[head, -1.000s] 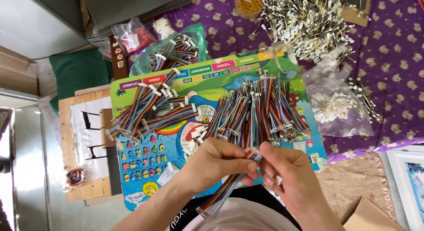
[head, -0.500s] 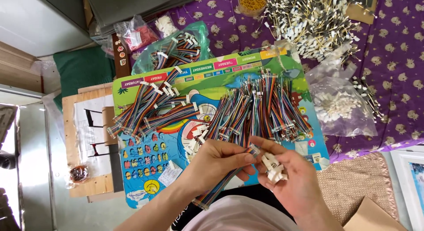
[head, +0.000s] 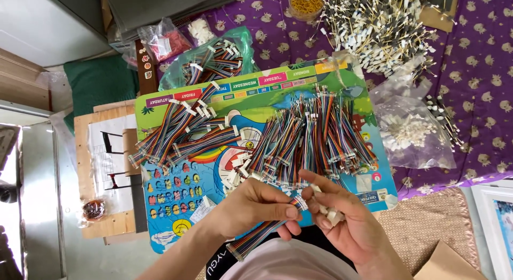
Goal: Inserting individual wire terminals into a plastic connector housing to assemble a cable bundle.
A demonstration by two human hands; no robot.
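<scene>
At the far left a wooden board [head: 96,216] lies beside a colourful cartoon play board [head: 176,197] that serves as the work surface. On the left half of that board rests a loose pile of rainbow ribbon cables [head: 181,133], their white plug ends splayed outward. Above it, a green plastic bag [head: 214,60] holds more of the same cables.

Low in the middle, the left hand [head: 251,208] pinches one rainbow ribbon cable [head: 262,234] between thumb and fingertips, fingers closed around its upper end. The cable is a flat band of thin wires in red, orange, yellow, green, blue and violet; it runs down and to the left from the pinch, towards the person's body, and ends in a dark tip near the lower edge. Its top end sits just at the fingertips of both hands.

The right hand [head: 342,218], touching the left at the fingertips, is curled around several small white connectors [head: 328,213], held against the palm.

Above the hands spreads a larger heap of cables [head: 315,135]. To the right sits a clear bag of white connectors [head: 411,133] on purple patterned cloth [head: 481,87].
</scene>
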